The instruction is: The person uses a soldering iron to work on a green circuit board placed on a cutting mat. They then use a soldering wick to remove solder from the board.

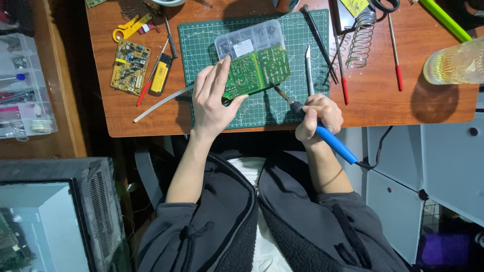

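My left hand (212, 98) grips the near-left edge of a green circuit board (258, 70), solder side up, over the green cutting mat (201, 40). My right hand (318, 117) holds a blue-handled soldering iron (333, 143); its tip points up-left and reaches the board's lower right edge. The iron's black cord runs off the table edge to the right. A clear plastic parts box (249, 36) lies on the mat just behind the board.
A second, tan circuit board (130, 67), a yellow tool (161, 75), a yellow stripper (130, 27) and a white tube (161, 103) lie left. Tweezers (308, 68), red-tipped probes (396, 50), a coil stand (360, 43) and a yellowish jar (454, 63) lie right. The table's front edge is by my wrists.
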